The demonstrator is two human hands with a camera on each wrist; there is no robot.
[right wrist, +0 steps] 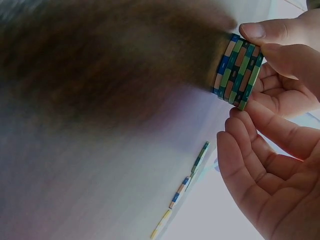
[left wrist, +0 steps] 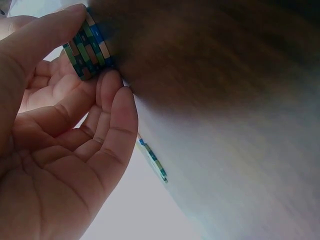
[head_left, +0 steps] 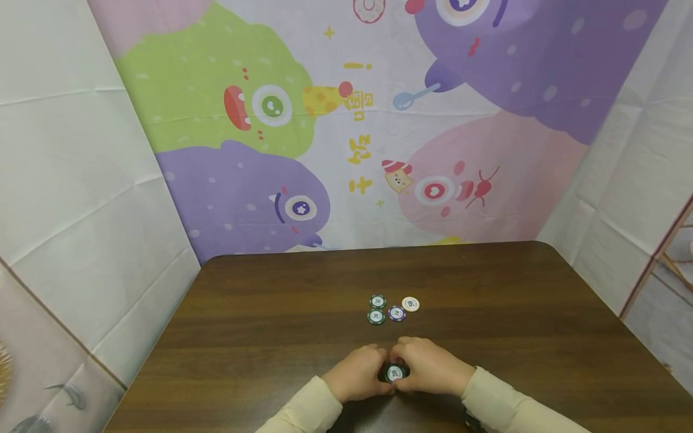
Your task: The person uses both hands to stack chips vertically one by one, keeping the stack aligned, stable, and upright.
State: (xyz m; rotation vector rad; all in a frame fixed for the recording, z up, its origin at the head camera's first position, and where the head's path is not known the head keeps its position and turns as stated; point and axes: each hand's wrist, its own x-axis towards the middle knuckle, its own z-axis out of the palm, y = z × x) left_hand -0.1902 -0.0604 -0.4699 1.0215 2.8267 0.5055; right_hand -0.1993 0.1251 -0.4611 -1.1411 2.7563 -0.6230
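A short stack of poker chips (head_left: pixel 394 373) stands on the table near its front edge, a green-rimmed chip with a white centre on top. My left hand (head_left: pixel 358 374) grips the stack from the left and my right hand (head_left: pixel 433 365) from the right, thumbs on the near side. Seen edge-on in the right wrist view, the stack (right wrist: pixel 238 72) has a blue chip at the table side and several green ones above it. The left wrist view shows the left thumb and curled fingers (left wrist: pixel 112 92) against its edge.
Beyond the hands, two green chips (head_left: pixel 376 316), a blue chip (head_left: pixel 397 313) and a white chip with a yellow rim (head_left: pixel 410 304) lie flat in a cluster. The brown wooden table (head_left: pixel 260 313) ends at a cartoon-printed cloth (head_left: pixel 373 222), with pale cloth walls on both sides.
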